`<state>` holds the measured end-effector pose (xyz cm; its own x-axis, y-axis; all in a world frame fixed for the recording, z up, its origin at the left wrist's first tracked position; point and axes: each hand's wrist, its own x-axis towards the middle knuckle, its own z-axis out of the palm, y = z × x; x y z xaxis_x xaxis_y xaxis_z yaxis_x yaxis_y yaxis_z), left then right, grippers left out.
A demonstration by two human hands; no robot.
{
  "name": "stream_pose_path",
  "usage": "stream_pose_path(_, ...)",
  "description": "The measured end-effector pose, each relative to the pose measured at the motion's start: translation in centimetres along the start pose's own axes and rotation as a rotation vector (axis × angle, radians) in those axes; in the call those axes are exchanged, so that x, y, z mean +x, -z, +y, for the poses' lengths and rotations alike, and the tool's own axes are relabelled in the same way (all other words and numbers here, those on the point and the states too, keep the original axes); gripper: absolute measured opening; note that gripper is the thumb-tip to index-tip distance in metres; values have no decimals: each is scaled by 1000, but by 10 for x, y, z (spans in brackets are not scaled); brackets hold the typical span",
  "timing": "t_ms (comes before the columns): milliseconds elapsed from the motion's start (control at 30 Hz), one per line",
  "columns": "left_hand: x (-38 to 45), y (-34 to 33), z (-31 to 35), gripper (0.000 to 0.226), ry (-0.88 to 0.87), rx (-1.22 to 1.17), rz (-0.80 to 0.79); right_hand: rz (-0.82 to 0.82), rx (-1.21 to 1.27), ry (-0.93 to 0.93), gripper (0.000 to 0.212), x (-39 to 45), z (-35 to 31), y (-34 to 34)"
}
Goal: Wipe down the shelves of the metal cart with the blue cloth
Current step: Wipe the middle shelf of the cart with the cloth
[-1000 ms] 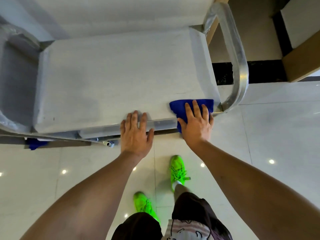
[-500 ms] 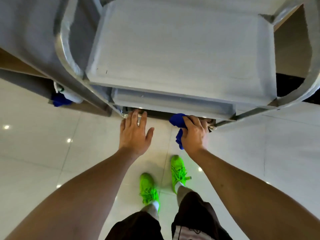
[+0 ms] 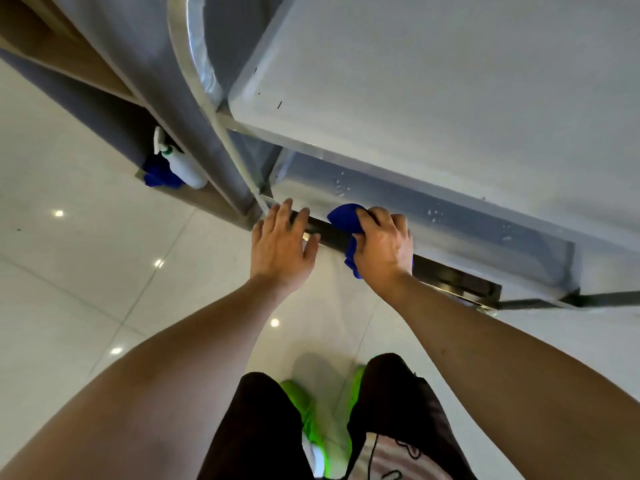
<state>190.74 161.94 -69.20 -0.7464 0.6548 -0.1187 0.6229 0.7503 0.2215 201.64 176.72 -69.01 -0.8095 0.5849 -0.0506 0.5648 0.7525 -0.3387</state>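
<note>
Right hand: the right hand (image 3: pixel 381 247) has its fingers curled tight around the blue cloth (image 3: pixel 346 221) — bunched up, pressed to the near edge of the lower shelf (image 3: pixel 433 216).
Left hand: the left hand (image 3: pixel 282 245) is flat, fingers straight and slightly spread, fingertips resting at the near left corner of that same shelf, holding nothing.
Cloth: sitting at the near edge of the lower shelf, a little in from its left corner; a tail of it hangs below the fist.
Cart: the metal cart (image 3: pixel 450 81) shows its top shelf above, the lower one tucked under it, with white droplets or foam dotted along the lower shelf's near strip.
Handling: soft, light, floppy by the look of it — it will likely bunch and fold under pressure; better gripped in a wad with the palm on top, loose tail gathered in so it doesn't drag.
Shelf feel: smooth metal, probably slick where wet, so the cloth should glide easily.
Nearby: a white spray bottle (image 3: pixel 180 164) lies with another blue rag (image 3: pixel 159 173) on the low wooden ledge beside the cart's left end.
</note>
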Motion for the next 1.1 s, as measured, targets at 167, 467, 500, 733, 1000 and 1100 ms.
stream_pose_path(167,66,-33,-27,52,-76,-36,143,63,-68,78,44,56,-1,-46)
stream_pose_path(467,191,-96,-53,53,-86,-37,194,180,-285,127,54,114,-11,-135)
stream_pose_path(500,192,-101,-54,49,-68,-67,235,183,-288,114,53,118,-14,-136)
stream_pose_path(733,185,-113,-60,38,-135,-77,385,158,-261,72,56,122,-15,-131)
stream_pose_path(1000,188,-110,-64,36,-157,-124,373,290,-264,16,45,108,-34,-154)
stream_pose_path(1100,188,-110,-67,37,-184,-114,363,223,-314,24,53,118,-31,-150)
